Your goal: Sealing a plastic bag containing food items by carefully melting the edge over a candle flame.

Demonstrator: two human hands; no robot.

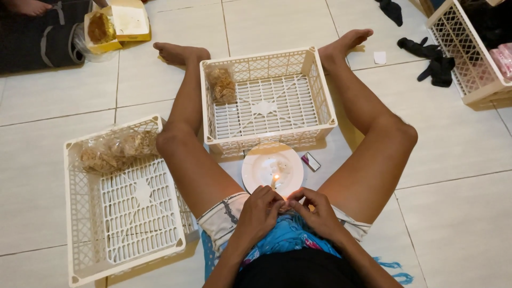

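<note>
We see L hand (260,209) & R hand (314,209) meeting fingertip to fingertip, each grip narrow, pinching sth too small to tell. Just ahead of them: lit candle (276,180) on white plate (269,166); crate (268,100) beyond, w/ snack bag (222,84).

Three cream lattice crates are in view: one between the legs (266,101), one to the left (125,197), one at the upper right (469,53). There is one white plate (261,168) carrying one lit candle (276,180), one small lighter (311,161), and one open yellow box (117,24). One snack bag (221,84) sits in the middle crate; the left crate holds a heap of bags (114,149), number unclear.
</note>
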